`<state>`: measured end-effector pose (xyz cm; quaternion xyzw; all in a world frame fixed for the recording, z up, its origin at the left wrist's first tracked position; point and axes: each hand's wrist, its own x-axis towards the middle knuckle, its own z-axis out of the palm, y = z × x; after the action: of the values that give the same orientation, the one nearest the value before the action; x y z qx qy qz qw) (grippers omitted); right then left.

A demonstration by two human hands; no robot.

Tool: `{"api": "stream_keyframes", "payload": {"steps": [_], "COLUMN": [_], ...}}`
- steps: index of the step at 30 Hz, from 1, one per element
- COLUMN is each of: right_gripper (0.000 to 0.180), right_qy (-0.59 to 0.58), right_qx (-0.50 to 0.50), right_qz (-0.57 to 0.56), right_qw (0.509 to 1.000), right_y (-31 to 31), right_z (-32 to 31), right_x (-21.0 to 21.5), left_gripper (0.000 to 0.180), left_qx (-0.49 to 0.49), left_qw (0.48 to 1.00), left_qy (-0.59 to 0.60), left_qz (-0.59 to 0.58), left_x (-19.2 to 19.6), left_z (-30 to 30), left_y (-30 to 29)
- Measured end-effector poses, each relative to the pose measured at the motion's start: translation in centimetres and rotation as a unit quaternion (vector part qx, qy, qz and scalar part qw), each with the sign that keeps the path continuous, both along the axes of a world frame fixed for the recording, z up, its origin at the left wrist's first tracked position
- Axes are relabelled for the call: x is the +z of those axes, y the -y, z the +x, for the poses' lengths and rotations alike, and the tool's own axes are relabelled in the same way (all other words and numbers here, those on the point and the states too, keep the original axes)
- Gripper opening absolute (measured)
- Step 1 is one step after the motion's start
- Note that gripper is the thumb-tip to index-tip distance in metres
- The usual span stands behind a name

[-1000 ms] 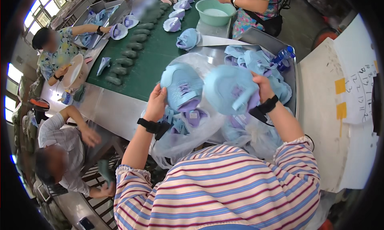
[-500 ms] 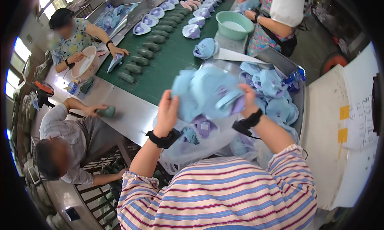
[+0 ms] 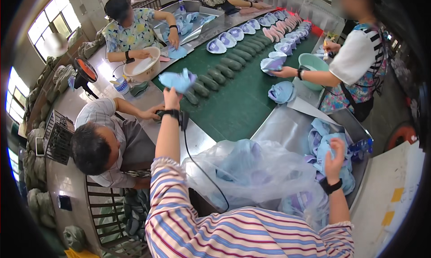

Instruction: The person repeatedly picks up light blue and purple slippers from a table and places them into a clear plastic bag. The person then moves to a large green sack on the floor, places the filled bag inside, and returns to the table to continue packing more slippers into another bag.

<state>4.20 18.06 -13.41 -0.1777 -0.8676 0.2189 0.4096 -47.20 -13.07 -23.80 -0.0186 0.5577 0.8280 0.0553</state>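
Floppy blue fabric upper [image 3: 178, 80] in left grip [image 3: 172, 97]

Light-blue shoe upper [image 3: 178, 80] at upper centre, dark green belt [image 3: 242, 105], pink-and-blue striped sleeve [image 3: 179, 199] at the bottom.

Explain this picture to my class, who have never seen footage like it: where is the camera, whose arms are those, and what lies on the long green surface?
The camera sits on a person's head and looks down, so the striped sleeves at the bottom are that person's own arms. Its fisheye lens bends straight edges.

The left hand is stretched out over the green belt and holds a light blue fabric piece. The right hand rests on a heap of similar blue pieces, beside a clear plastic bag holding more.

On the belt lie rows of dark green foot-shaped forms and more blue pieces. Other people work around it.
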Motion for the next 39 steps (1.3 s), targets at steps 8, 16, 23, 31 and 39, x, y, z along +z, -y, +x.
{"api": "stream_keyframes", "payload": {"steps": [8, 16, 23, 31, 39], "right_gripper": [0.025, 0.054, 0.017, 0.087, 0.052], "right_qy": [0.376, 0.493, 0.326, 0.587, 0.509], "right_qx": [0.475, 0.226, 0.145, 0.397, 0.338], "right_qz": [-0.242, -0.018, 0.214, 0.075, -0.082], "right_qw": [0.758, 0.840, 0.909, 0.702, 0.788], "right_y": [10.9, 0.6, -0.9, 10.5, 8.7], "right_z": [-3.1, -10.5, -13.0, -2.5, -8.1], "right_x": [-2.1, -12.3, -16.5, -13.5, -13.1], "left_gripper": [0.034, 0.042, 0.063, 0.080, 0.087], "left_qx": [-0.566, -0.616, -0.332, -0.399, -0.270], "left_qw": [0.820, 0.454, 0.476, 0.459, 0.644], "left_qy": [-0.075, -0.465, -0.371, -0.446, -0.364], "left_qz": [-0.038, -0.446, -0.725, -0.657, -0.616], "left_x": [8.4, 0.7, -1.7, -1.5, -2.2], "left_z": [14.4, 31.7, 21.4, 26.2, 28.3], "left_y": [-8.7, -5.2, -4.6, -1.7, 1.1]}}
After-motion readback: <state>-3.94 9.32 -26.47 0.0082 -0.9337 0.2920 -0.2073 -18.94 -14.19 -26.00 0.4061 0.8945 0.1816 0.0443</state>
